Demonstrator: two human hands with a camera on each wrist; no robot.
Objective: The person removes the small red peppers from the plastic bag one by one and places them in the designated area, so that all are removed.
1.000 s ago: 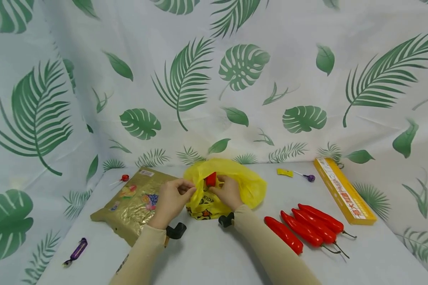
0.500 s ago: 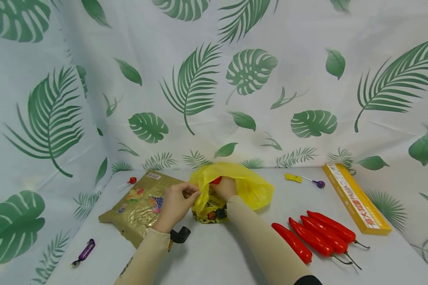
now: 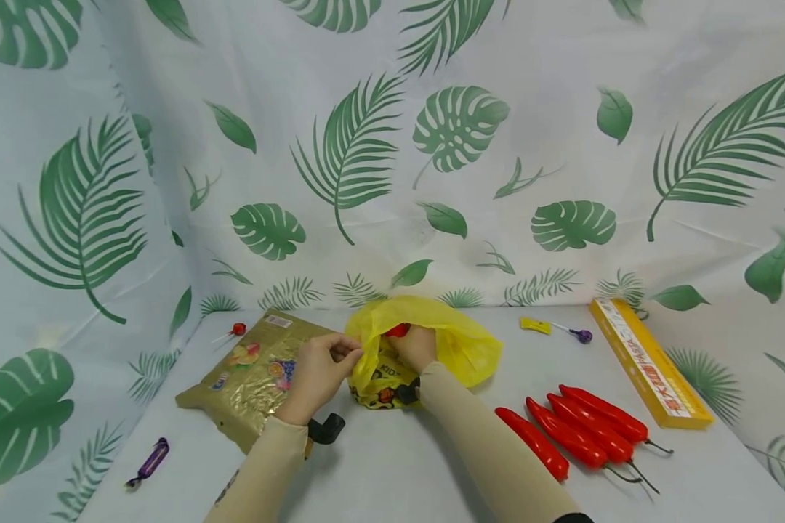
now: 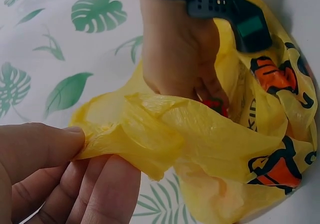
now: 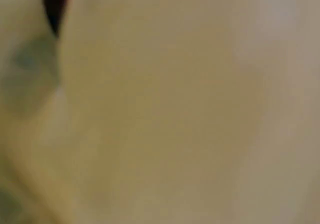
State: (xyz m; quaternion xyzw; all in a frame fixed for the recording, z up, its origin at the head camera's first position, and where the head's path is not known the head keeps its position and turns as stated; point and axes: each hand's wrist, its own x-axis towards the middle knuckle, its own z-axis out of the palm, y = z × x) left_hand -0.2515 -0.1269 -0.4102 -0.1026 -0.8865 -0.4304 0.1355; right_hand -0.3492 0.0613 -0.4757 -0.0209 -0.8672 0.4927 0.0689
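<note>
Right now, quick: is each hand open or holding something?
Left hand: closed, pinching the edge of the yellow bag.
Right hand: inside the bag, apparently holding a red object.

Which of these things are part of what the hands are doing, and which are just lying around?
Apparently in use:
yellow plastic bag, its edge pinched by the left hand
red item, mostly hidden, in the right hand

Lying about:
gold fruit-print package
red lollipop
purple-wrapped candy
four red chili peppers
yellow packet
purple lollipop
pasta box
</note>
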